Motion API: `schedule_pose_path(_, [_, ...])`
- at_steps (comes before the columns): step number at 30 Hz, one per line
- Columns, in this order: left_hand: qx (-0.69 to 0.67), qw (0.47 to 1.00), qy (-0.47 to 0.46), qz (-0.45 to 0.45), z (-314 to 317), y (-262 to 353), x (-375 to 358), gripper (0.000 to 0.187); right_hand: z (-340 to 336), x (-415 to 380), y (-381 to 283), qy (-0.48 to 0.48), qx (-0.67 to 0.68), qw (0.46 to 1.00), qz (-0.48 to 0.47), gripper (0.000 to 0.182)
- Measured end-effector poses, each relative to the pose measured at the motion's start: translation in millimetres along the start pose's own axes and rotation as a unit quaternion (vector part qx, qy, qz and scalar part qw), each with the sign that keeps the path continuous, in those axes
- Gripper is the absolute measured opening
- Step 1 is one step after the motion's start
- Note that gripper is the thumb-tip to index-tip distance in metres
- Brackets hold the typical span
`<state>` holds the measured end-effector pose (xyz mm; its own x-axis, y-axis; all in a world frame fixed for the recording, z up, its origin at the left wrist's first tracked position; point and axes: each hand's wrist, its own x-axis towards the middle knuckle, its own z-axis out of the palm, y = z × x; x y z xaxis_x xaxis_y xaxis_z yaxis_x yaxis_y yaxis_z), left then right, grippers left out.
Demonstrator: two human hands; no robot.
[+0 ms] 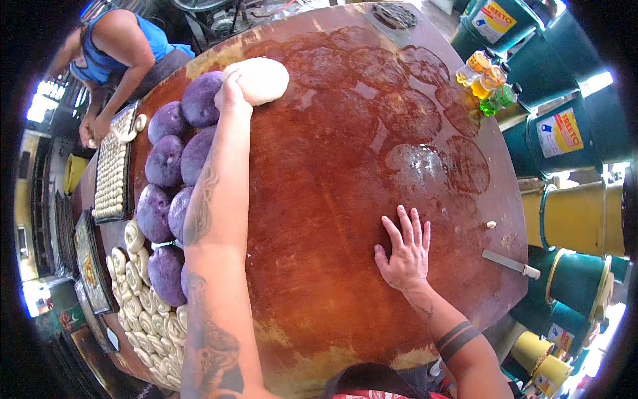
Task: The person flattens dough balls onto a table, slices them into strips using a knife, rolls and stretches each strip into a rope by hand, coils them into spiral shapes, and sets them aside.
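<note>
Nearest, pale coiled rolls [147, 324] crowd the near left part of the brown table [319, 226], reaching its left edge. Right of centre, toward the near edge, the right hand [407, 256] lies palm down on the bare top, fingers extended and slightly parted, released and holding nothing. Toward the right edge lies a knife [508, 263], blade pointing inward and handle at the edge; a small scrap of dough [491, 225] sits a little beyond it.

Purple dough balls [164, 161] stand in two rough columns along the left side, some touching, partly hidden by the outstretched left arm. Outside them, at the left edge, a dark tray [109, 220] carries rows of small pale pieces.

Farther off, round wet marks [412, 113] spread across the far right half, and bottles [493, 78] stand by the right edge; beyond that edge are green bins [565, 130].

Toward the far left corner, the left hand [232, 98] grasps the white dough [266, 80], fingers curled against its left side, just beside the farthest purple ball. Beyond the left edge, a person in blue [136, 43] bends toward the tray.
</note>
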<state>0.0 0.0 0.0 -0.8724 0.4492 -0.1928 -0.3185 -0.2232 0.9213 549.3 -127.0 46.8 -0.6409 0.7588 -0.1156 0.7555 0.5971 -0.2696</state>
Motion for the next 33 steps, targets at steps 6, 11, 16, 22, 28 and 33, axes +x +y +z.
schedule_pose_path(6, [-0.059, 0.997, 0.044, 0.035, 47.9, -2.3, -44.1, 0.078, 1.7, 6.7, 3.3, 0.023, 0.009, 1.0, -0.003, 0.068])
schedule_pose_path(11, [-0.143, 0.98, -0.138, 0.004, 36.8, 1.0, -85.1, 0.079, 9.4, 13.8, 5.7, 0.049, 0.018, 0.999, -0.01, 0.066])
schedule_pose_path(16, [-0.13, 0.962, -0.23, -0.077, 30.3, 78.3, -289.6, 0.063, 5.8, 10.1, 10.0, 0.061, 0.05, 0.997, -0.014, 0.061])
schedule_pose_path(22, [-0.078, 0.939, -0.323, -0.09, 14.0, 138.2, -479.3, 0.06, -75.3, -15.7, -16.4, -0.165, 0.9, 0.403, -0.028, 0.085])
schedule_pose_path(28, [0.426, 0.826, -0.224, 0.293, -12.7, 125.4, -551.8, 0.05, -119.8, -114.4, -11.8, -0.117, 0.893, 0.434, -0.012, 0.077])
schedule_pose_path(33, [0.409, 0.877, -0.157, 0.196, -89.3, 77.0, -565.0, 0.041, -156.4, -155.2, -5.5, -0.07, 0.507, 0.838, -0.189, 0.081])
